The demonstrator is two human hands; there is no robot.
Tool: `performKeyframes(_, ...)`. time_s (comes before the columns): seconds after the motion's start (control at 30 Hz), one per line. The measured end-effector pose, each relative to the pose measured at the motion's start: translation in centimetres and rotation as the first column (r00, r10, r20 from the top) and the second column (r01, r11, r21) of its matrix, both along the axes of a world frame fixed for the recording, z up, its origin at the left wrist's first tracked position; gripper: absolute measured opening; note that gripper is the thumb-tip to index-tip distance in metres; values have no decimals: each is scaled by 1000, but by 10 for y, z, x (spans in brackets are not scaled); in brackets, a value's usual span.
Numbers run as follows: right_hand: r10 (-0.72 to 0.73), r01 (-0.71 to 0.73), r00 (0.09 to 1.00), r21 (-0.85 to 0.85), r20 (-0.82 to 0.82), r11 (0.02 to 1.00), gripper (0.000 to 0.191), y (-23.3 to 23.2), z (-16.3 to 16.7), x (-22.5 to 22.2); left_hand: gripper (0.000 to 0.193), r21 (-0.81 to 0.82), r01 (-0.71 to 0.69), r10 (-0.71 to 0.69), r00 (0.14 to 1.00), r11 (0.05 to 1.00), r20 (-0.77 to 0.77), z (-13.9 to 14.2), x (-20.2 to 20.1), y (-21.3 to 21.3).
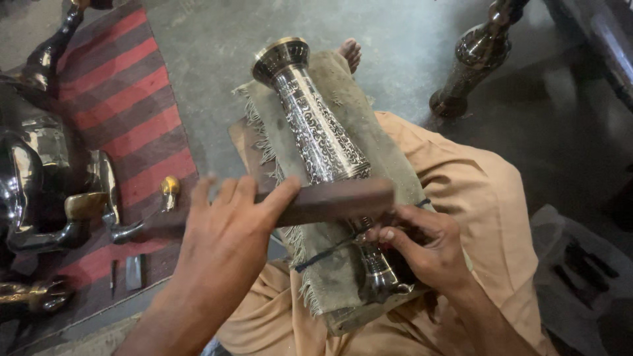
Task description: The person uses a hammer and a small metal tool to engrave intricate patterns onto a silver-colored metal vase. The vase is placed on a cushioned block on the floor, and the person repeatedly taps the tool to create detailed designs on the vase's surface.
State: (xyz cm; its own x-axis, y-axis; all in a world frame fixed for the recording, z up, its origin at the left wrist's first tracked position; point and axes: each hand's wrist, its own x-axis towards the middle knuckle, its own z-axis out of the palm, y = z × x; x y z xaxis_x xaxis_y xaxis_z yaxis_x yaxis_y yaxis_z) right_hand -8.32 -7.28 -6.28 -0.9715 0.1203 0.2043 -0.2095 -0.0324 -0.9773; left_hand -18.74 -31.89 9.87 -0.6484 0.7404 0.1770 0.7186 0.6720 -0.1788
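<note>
Now the left hand (pixel 221 247) clamps a wooden block (pixel 330 201) across the engraved metal vase (pixel 323 132) lying on the lap cloth (pixel 369 145); right hand (pixel 422 247), at five o'clock, pinches its narrow stem. Heavy, rigid, slick, I'd say.

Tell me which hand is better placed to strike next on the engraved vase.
Left, probably. The left hand holds the wooden block right above the vase, while the right hand is pinching something small against it.
</note>
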Motion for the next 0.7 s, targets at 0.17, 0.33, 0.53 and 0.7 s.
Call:
performKeyframes(0.17,-109,123,992,-285,66,951,24,-4,-6,2,67,364,-184,39,928,913,370,-39,4,-47)
performKeyframes(0.33,-197,246,968,-451,153,858,26,9,3,1,77,269,-635,278,625,724,729,-113,21,-81)
performKeyframes(0.53,-195,243,960,-253,202,936,27,4,24,-3,71,364,-541,168,702,758,693,-133,38,-87)
performKeyframes(0.7,-277,292,952,-106,133,951,32,-10,32,-10,36,645,11,-89,992,764,88,-113,96,0)
